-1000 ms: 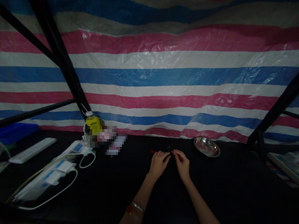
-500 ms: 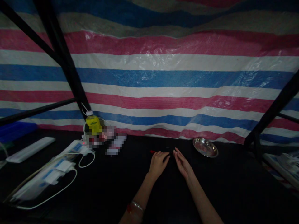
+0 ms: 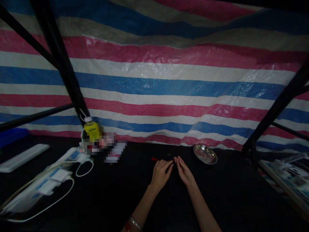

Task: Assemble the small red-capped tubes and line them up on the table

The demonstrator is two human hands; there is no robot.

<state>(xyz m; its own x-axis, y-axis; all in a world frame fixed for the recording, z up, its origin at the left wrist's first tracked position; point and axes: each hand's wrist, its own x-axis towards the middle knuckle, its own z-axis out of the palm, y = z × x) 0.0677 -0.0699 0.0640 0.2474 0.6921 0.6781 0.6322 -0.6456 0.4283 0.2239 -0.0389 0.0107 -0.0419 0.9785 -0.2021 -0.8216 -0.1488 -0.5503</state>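
Note:
Both hands are close together over the black table [image 3: 116, 193], with fingertips nearly meeting. My left hand [image 3: 161, 174] is curled, its thumb and fingers bent toward a small dark spot at their tips that is too small to name. My right hand [image 3: 184, 171] is turned palm inward, its fingers close together; whether it pinches anything cannot be made out. A thin red object [image 3: 154, 159] lies just beyond the left knuckles. Behind the hands is a tiny dark item [image 3: 168, 154]. To the right stands a shallow round metal dish [image 3: 205, 154].
At the left lie power strips [image 3: 48, 183] with white cables and a long white bar [image 3: 25, 157]. A yellow bottle [image 3: 93, 130] and blurred packets [image 3: 117, 151] stand at the back left. Black metal posts [image 3: 69, 83] frame a striped sheet [image 3: 156, 83]. Items fill a side surface [image 3: 294, 177] at right.
The view has shifted slightly, moving most objects a little left in the picture. The fingertips of my two hands have come closer together.

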